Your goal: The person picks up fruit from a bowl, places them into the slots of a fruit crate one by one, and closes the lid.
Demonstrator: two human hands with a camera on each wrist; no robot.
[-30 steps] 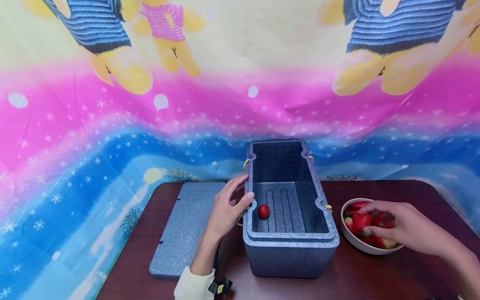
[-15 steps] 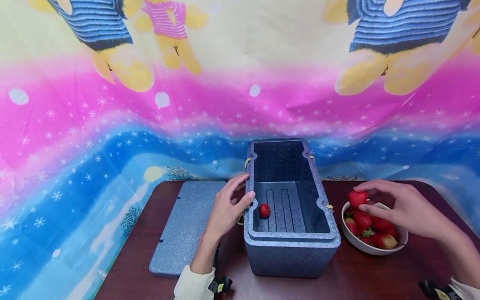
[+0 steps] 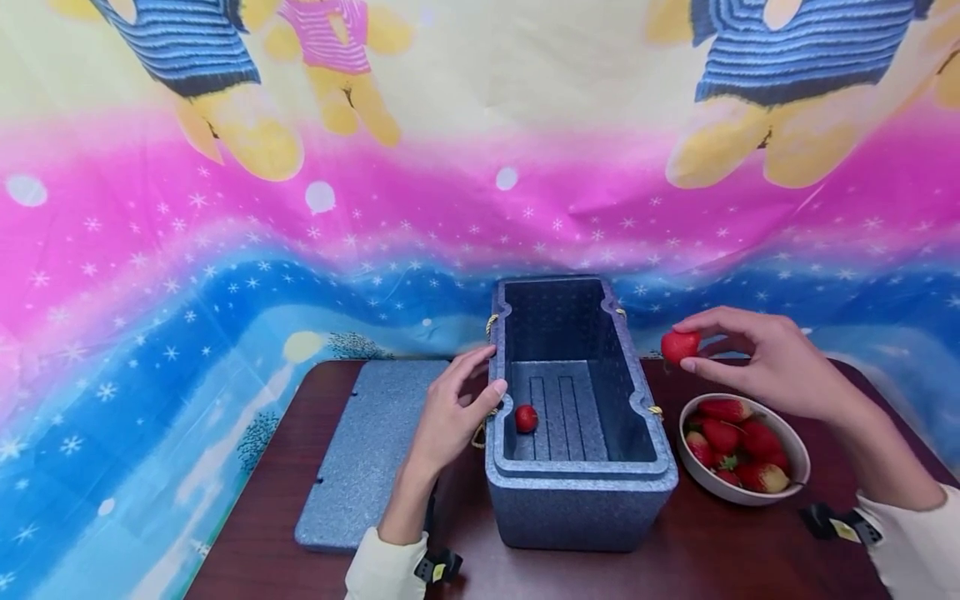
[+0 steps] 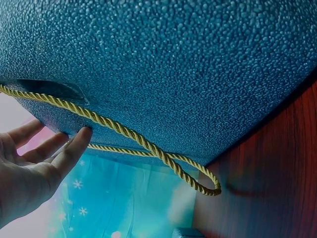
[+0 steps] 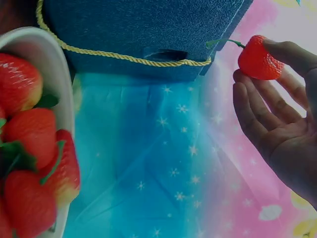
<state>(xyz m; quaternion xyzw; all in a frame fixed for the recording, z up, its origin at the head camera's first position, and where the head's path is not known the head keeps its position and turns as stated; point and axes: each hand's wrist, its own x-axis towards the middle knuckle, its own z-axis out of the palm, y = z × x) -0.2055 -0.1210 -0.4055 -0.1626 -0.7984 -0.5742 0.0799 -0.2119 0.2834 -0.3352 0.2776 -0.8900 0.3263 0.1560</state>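
Observation:
Between thumb and fingers my right hand [image 3: 780, 358] pinches a red strawberry [image 3: 680, 346], up in the air between the foam box and the bowl. In the right wrist view the same strawberry [image 5: 260, 58] shows a green stem pointing toward the box. My left hand [image 3: 453, 417] rests on the left rim of the blue-grey foam box [image 3: 581, 517], thumb on the edge; in the left wrist view its fingertips [image 4: 81, 136] touch the side wall near a gold rope handle [image 4: 124, 130]. A small red fruit [image 3: 526, 418] lies on the box floor at the near left.
A white bowl [image 3: 693, 479] with several strawberries [image 3: 757, 437] stands right of the box. The flat foam lid [image 3: 375, 454] lies on the dark wooden table [image 3: 255, 500] at the left. A patterned cloth [image 3: 450, 192] hangs behind the table.
My right hand has lifted the strawberry out of the bowl and carried it up and left toward the box. The left hand has stayed on the box rim.

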